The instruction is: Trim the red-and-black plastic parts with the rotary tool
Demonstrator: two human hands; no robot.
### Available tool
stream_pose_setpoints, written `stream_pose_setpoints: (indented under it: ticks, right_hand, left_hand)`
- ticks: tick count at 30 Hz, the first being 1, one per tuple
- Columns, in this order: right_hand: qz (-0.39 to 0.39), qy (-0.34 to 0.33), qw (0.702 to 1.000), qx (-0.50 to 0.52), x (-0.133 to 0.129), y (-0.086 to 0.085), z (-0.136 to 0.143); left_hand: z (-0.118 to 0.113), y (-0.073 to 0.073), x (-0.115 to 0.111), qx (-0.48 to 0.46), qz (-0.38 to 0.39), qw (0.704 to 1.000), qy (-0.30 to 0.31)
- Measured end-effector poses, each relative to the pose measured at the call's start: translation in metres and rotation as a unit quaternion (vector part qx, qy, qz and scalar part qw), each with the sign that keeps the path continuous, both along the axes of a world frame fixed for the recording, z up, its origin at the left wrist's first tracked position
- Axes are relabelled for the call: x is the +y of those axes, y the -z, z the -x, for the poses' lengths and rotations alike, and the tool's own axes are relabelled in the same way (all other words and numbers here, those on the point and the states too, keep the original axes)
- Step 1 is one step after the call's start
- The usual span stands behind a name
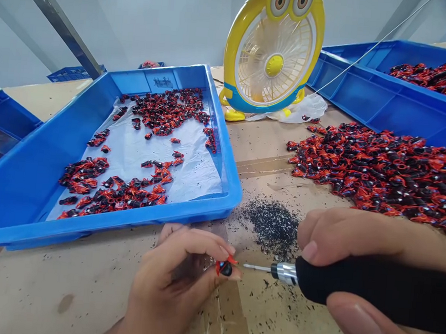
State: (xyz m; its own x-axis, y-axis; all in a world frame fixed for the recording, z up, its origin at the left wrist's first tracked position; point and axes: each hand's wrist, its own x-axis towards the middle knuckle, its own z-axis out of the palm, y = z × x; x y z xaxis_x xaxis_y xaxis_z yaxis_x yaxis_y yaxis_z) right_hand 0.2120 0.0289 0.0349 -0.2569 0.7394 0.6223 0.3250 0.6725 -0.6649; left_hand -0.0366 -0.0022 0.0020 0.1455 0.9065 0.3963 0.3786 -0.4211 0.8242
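Between the thumb and fingertips of my left hand (177,282) is a small red and black part (225,266), held over the table just in front of the blue tray. My right hand (369,266) is wrapped round a black electric screwdriver (352,285). Its thin metal bit (257,267) points left at the part, with a small gap between the tip and the part. Beyond the screwdriver, black shavings (274,225) lie heaped on the cardboard surface.
A blue tray (227,188) at the left holds similar parts on a white sheet. A large pile of red and black parts (384,174) spreads at the right, before more blue trays (390,100). A yellow fan (274,65) stands at the back, a cable near it.
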Motion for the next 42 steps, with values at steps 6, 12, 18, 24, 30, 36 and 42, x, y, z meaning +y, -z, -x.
stream_pose_setpoints:
  ticks: [6, 12, 18, 24, 30, 36, 42]
  right_hand:
    - [0.003, 0.002, 1.000, 0.000, 0.002, 0.001, 0.000]
    - [0.004, 0.000, 1.000, -0.003, 0.003, -0.001, 0.002]
    - [0.022, -0.043, 0.999, -0.015, 0.005, -0.005, 0.005]
    - [0.019, -0.073, 0.997, -0.028, 0.008, -0.001, 0.004]
    - [-0.011, -0.104, 0.994, -0.012, 0.008, 0.003, 0.007]
    - [-0.028, -0.090, 0.995, 0.019, 0.002, 0.007, 0.014]
    - [-0.013, -0.109, 0.994, -0.022, 0.005, 0.007, 0.017]
  left_hand:
    - [0.000, 0.004, 0.000, -0.003, 0.006, 1.000, -0.019]
    - [0.000, 0.001, 0.003, 0.075, -0.032, 0.997, -0.014]
    - [0.000, -0.001, 0.008, 0.093, -0.077, 0.993, 0.015]
    - [0.001, -0.001, 0.007, 0.084, -0.074, 0.993, 0.039]
    - [0.001, 0.001, 0.008, 0.083, -0.078, 0.993, 0.036]
    - [0.001, 0.000, 0.007, 0.086, -0.086, 0.991, 0.046]
    - [0.003, -0.002, 0.007, 0.132, -0.105, 0.984, 0.055]
